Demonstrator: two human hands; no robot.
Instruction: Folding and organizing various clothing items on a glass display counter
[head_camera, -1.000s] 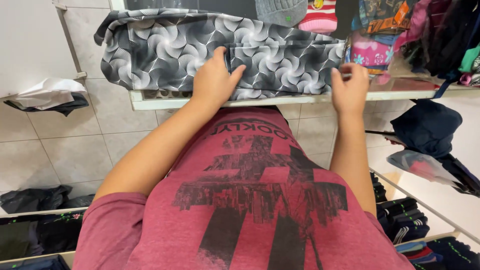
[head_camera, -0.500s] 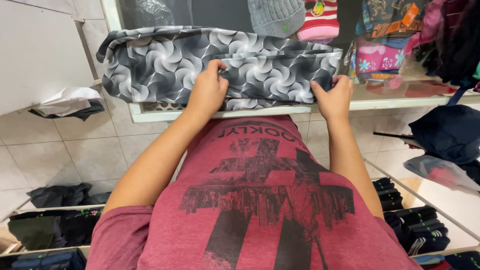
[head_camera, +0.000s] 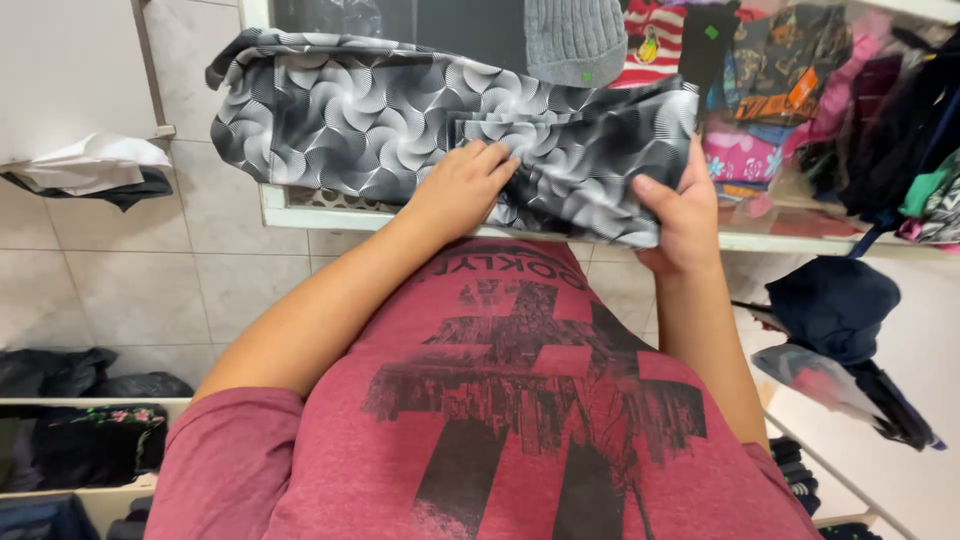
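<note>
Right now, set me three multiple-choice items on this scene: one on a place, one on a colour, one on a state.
1. Where does the patterned cloth lie?
A. on the floor
B. on the white counter
C. in a drawer

2. What colour is the knitted hat behind the cloth?
A. grey
B. yellow
C. orange

3. What is the right hand doing?
A. hanging free of the cloth
B. holding a pair of scissors
C. gripping the cloth's right end

Answers:
1 B, the cloth is spread along the counter's edge.
2 A, the ribbed hat is plainly grey.
3 C, its thumb and fingers close round the cloth's end, while the left hand presses flat on a fold.
</note>
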